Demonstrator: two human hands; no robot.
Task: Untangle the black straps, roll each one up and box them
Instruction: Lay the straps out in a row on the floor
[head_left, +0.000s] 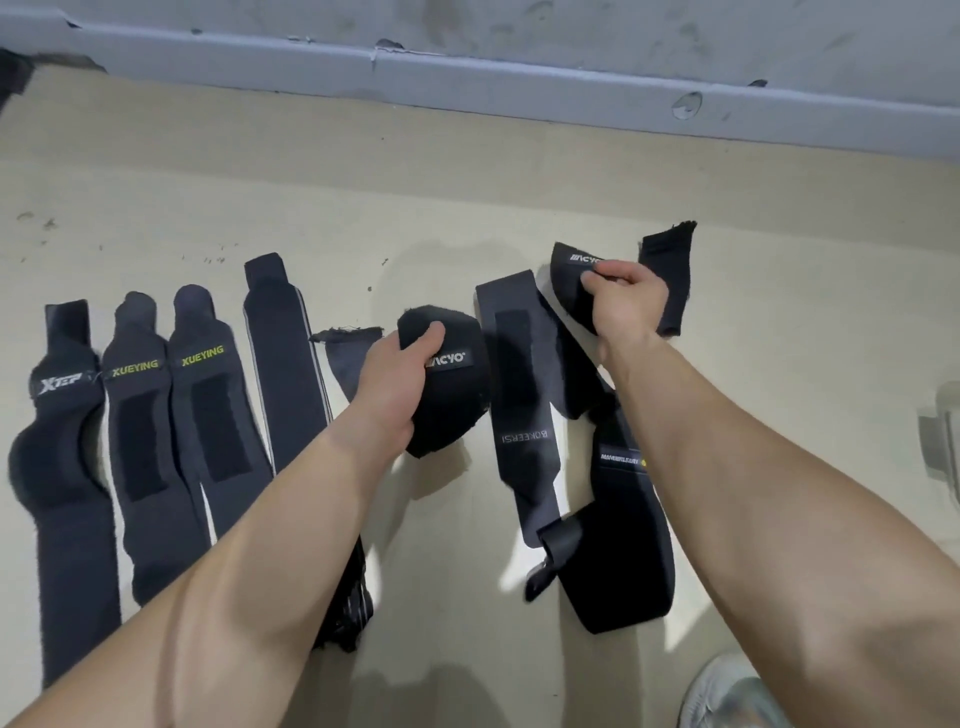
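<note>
Closest in, a pale shoe (727, 691) sits at the near right of the beige floor (441, 208), and two bare forearms reach out from the near edge.

The left hand (400, 374) is clamped over the rounded top of an ACYO strap (457, 395), fingers curled over its far rim, about mid-floor. A frayed black end (345, 353) pokes out just left of that hand; whether it belongs to the same strap, I cannot tell.

The right hand (626, 301) is farther out toward the wall. Its fingers are curled tight on a second ACYO strap (569, 291), right beside the label. Another frayed end (667, 280) stands up just beyond the knuckles.

Between the two hands a BOKEERSI strap (524, 415) lies flat, running near to far. Beside it lies a MANUEKLEAR strap (631, 525). The right forearm (753, 519) crosses over its far part and hides where the gripped strap trails.

Toward the left, four straps lie side by side, not rolled:
- an XTEP strap (62, 457)
- a first XUEYING strap (140, 441)
- a second XUEYING strap (218, 415)
- a long plain strap (285, 374) with grey edges

The left forearm (249, 571) lies across the near stretch of that last one.

Grey skirting (519, 83), chipped in places, runs along the floor's far edge. A grey object (940, 441) is cut off at the right; what it is, I cannot tell.
</note>
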